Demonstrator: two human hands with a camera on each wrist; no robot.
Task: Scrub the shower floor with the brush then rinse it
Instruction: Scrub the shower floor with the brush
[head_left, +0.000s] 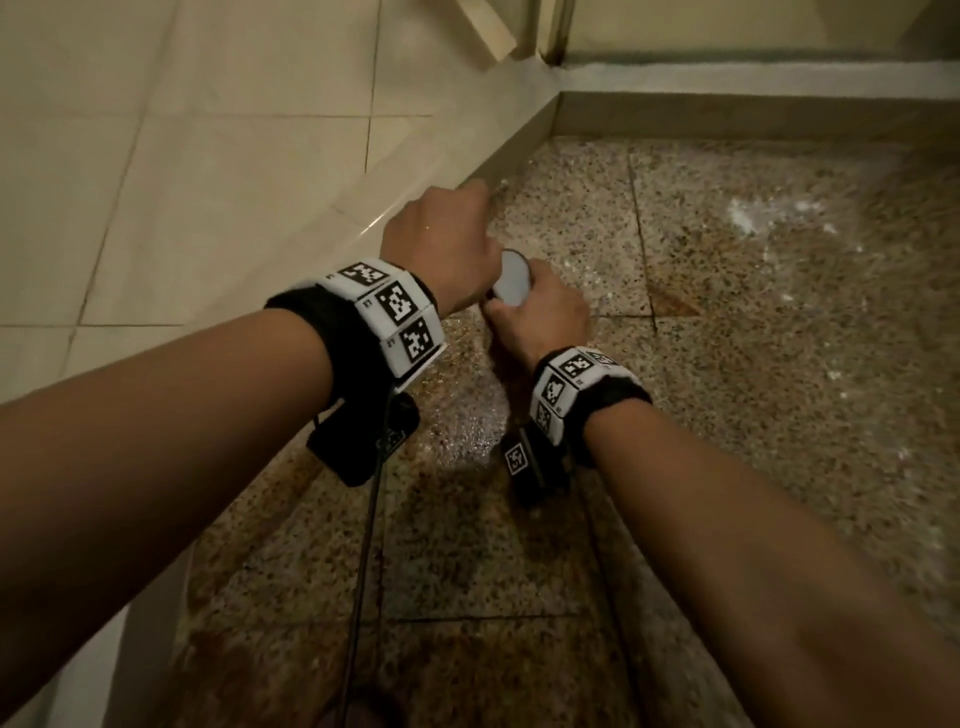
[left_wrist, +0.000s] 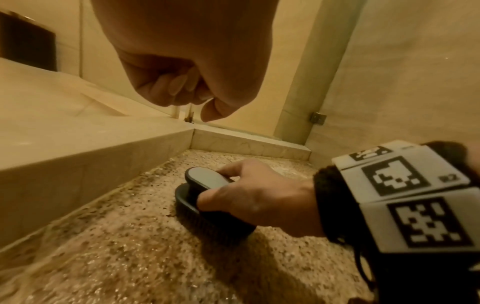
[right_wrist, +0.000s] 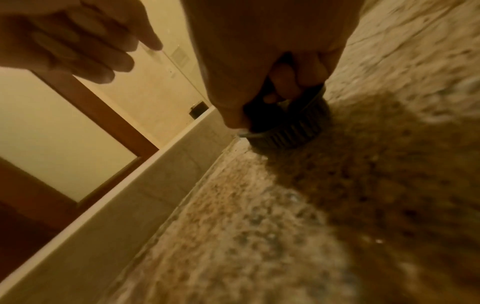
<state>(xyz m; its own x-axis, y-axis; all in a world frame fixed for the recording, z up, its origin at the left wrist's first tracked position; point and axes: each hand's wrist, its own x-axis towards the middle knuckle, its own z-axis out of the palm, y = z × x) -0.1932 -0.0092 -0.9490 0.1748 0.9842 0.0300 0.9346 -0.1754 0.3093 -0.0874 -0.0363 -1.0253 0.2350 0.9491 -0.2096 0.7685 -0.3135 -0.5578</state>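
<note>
Brush on the wet shower floor, close to the low wall.

Head view: the right hand (head_left: 540, 312) grips the brush (head_left: 511, 280) on the speckled shower floor (head_left: 753, 364); lots of floor lies free to the right. Left wrist view: the left hand (left_wrist: 187, 67) floats above with fingers curled, holding nothing; the curb (left_wrist: 91, 164) runs just beside. Right wrist view: bristles touch the floor near that edge.
</note>
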